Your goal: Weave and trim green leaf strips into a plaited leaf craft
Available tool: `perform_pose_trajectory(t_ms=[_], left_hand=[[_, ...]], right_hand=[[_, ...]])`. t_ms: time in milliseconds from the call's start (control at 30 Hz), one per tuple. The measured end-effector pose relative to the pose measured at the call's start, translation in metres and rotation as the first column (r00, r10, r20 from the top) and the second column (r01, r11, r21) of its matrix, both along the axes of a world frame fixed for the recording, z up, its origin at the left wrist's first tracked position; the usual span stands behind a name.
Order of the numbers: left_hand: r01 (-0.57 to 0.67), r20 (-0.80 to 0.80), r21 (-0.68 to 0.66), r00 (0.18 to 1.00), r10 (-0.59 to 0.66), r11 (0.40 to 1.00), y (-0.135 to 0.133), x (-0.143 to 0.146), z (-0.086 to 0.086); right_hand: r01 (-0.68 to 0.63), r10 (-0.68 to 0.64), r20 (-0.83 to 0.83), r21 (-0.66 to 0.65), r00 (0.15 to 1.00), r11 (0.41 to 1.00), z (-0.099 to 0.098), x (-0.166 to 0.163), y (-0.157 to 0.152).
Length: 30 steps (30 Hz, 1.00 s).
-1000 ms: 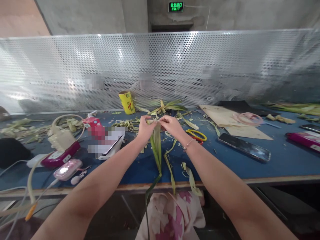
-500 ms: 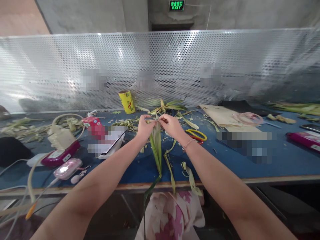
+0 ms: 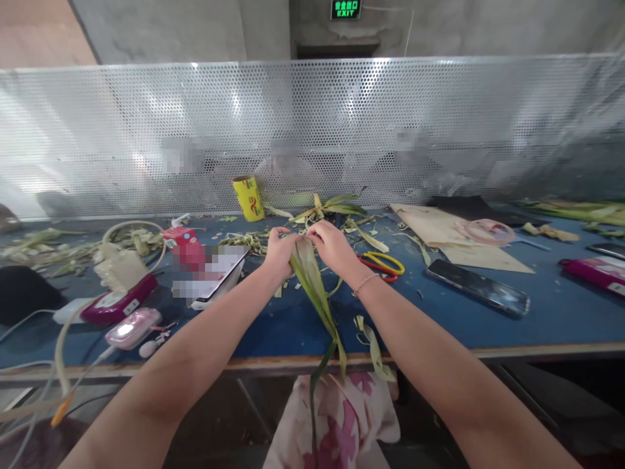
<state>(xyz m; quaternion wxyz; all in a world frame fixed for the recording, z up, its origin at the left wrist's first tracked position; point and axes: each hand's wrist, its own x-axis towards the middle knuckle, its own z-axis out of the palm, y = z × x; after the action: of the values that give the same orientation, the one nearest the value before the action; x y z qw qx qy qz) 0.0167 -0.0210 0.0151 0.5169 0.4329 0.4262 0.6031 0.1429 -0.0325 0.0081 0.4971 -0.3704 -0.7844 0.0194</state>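
Right now one long green leaf (image 3: 312,281) stretches from my two hands toward the near edge of the worktop (image 3: 420,332), its dark, narrow tail hanging past that edge over my lap. My left hand (image 3: 282,253) pinches the leaf's upper end, thumb and fingers brought together; my right hand (image 3: 334,247) pinches the same end from the other side, fingertips close to the left's. The worktop is blue with a brownish edge, and leaf scraps (image 3: 244,242) are strewn about it beyond the leaf. Farther beyond the leaf, a perforated metal screen (image 3: 312,104) spans the view before a grey concrete wall (image 3: 185,32). Up there, slightly right of the leaf, one green sign (image 3: 346,9) reads EXIT under the characters 安全出口. Beyond the leaf and to its left stands one yellow roll (image 3: 249,200), its print too small for me to read. Right of the leaf I count one yellow loop (image 3: 390,256), one red loop (image 3: 388,278) and, farther off, one dark phone (image 3: 478,288) lying flat. One pale curled strip (image 3: 375,348) lies right of the leaf, nearer me.
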Motion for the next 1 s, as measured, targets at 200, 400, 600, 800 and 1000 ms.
perform_pose_trajectory(t_ms=[200, 400, 600, 800, 1000], left_hand=[[-0.091, 0.070, -0.038, 0.993, 0.094, 0.995, 0.014, -0.008, -0.002], [-0.292, 0.140, -0.035, 0.946, 0.294, 0.956, 0.030, -0.020, -0.005], [-0.400, 0.197, -0.010, 0.898, 0.394, 0.916, 0.038, -0.021, -0.012], [-0.430, 0.161, -0.096, 0.883, 0.441, 0.898, 0.040, -0.024, -0.014], [-0.404, 0.155, -0.058, 0.900, 0.408, 0.913, 0.042, -0.023, -0.015]], right_hand=[[-0.179, 0.168, -0.095, -0.124, 0.981, 0.976, 0.001, 0.005, 0.007], [-0.594, 0.400, -0.505, -0.313, 0.765, 0.741, 0.017, 0.044, 0.005], [-0.531, 0.391, -0.755, 0.067, 0.526, 0.845, 0.033, 0.110, -0.002], [-0.304, 0.143, -0.634, -0.153, 0.760, 0.940, 0.024, 0.108, 0.012], [0.041, -0.167, -0.402, -0.305, 0.900, 0.951, 0.016, 0.117, 0.029]])
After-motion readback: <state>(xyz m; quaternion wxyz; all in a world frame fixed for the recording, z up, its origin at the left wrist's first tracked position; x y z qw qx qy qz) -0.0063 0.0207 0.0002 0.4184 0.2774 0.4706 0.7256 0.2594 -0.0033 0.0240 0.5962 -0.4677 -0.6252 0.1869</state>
